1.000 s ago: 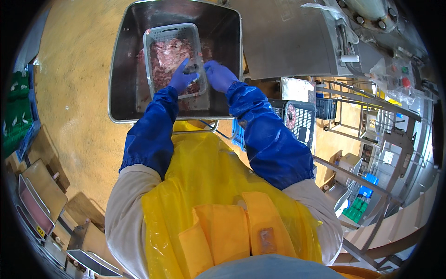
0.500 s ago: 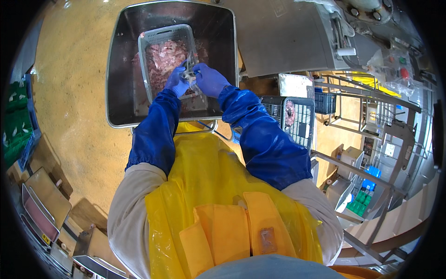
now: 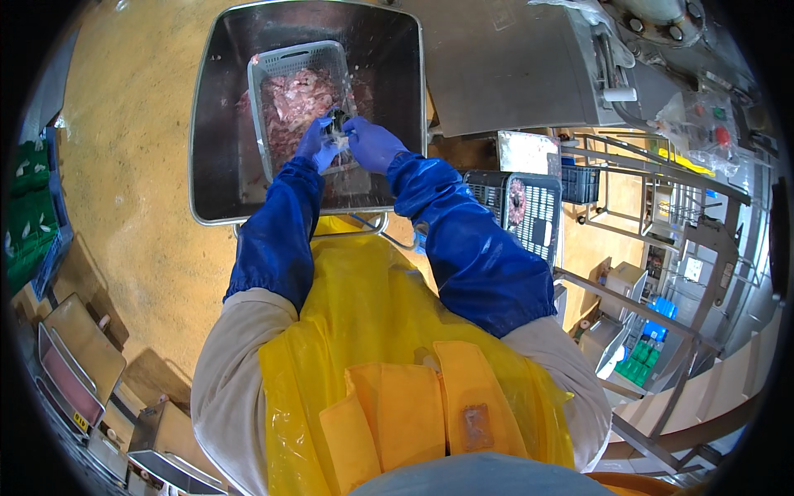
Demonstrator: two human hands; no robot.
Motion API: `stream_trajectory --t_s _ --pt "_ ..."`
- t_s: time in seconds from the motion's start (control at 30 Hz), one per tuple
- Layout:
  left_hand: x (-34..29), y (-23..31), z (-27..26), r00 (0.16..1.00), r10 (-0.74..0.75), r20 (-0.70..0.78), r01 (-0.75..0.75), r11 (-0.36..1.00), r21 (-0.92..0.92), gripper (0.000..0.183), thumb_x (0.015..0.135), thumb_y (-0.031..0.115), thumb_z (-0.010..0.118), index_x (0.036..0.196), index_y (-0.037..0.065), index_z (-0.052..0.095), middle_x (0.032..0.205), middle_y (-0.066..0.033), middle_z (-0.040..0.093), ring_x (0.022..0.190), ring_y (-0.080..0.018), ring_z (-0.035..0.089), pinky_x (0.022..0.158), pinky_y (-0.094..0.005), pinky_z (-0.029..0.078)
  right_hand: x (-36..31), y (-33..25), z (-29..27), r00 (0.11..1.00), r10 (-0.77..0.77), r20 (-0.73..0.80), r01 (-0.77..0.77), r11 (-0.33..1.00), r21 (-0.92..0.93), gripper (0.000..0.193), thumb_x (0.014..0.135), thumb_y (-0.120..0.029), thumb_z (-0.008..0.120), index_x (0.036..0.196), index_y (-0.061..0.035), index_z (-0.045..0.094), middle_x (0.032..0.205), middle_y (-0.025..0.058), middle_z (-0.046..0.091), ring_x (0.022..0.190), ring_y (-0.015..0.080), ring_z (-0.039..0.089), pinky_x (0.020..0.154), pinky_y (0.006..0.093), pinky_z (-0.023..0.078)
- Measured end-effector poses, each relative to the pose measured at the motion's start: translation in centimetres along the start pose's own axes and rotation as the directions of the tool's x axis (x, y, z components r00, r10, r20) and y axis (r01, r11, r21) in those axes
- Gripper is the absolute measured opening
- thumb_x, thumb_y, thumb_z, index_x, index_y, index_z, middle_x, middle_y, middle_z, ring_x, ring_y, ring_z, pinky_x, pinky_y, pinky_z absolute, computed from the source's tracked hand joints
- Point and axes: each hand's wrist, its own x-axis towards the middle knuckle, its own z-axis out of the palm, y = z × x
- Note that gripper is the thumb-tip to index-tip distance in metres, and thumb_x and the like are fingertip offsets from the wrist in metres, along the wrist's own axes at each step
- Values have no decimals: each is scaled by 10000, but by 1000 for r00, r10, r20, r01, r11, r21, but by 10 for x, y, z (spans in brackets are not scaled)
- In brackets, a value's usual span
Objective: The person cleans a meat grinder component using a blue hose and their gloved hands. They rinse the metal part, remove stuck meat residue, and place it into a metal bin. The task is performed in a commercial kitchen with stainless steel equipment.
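Observation:
A grey perforated plastic crate (image 3: 273, 70) full of pink raw meat (image 3: 294, 103) is held tipped inside a large steel tub (image 3: 215, 132). Both hands wear blue gloves and blue sleeve covers. My left hand (image 3: 314, 142) grips the crate's near edge. Right beside it, my right hand (image 3: 368, 142) holds the same edge at a handle opening. A yellow plastic apron covers my front below the arms.
A steel machine housing (image 3: 513, 66) stands right of the tub. A dark crate (image 3: 521, 207) sits below it, with metal racks (image 3: 662, 207) further right. Green crates (image 3: 29, 207) stand at the left, and scales (image 3: 74, 372) at the lower left, on a tan floor.
The crate and both hands have shifted slightly toward the tub's middle, and the crate looks tipped further. Both hands stay on its near edge.

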Motion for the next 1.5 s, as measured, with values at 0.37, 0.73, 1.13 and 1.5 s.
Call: stream_trajectory --t_s 0.37,0.73,1.13,1.5 --pt "-6 0 4 995 -58 83 60 998 -24 411 865 323 591 1212 104 613 1117 -112 656 1011 -310 627 917 -518 498 2 1 7 999 34 2 -34 999 19 354 949 -261 460 1256 -114 555 1130 243 655 1055 408 632 926 486 487" --pt "-11 3 13 996 -83 -15 84 996 38 390 874 339 562 1216 160 619 1115 -86 665 1000 -283 634 912 -524 484 -3 -8 1 999 50 -3 -50 998 32 348 944 -259 459 1231 -88 559 1124 252 655 1049 412 634 917 501 482" --pt "-6 -5 19 998 -31 -55 29 998 -50 317 848 364 565 1021 106 634 869 -80 635 700 -251 564 647 -372 485 -14 5 8 999 40 -9 -40 999 -21 321 959 -224 469 1246 -93 530 1100 248 654 1029 432 622 902 503 482" --pt "-1 -6 16 995 30 93 -19 993 -114 313 869 362 539 1001 95 632 944 -100 646 848 -288 605 760 -428 502 -14 2 14 994 112 -14 -112 994 6 326 954 -222 477 1235 -66 533 1108 265 646 1046 431 617 917 498 479"
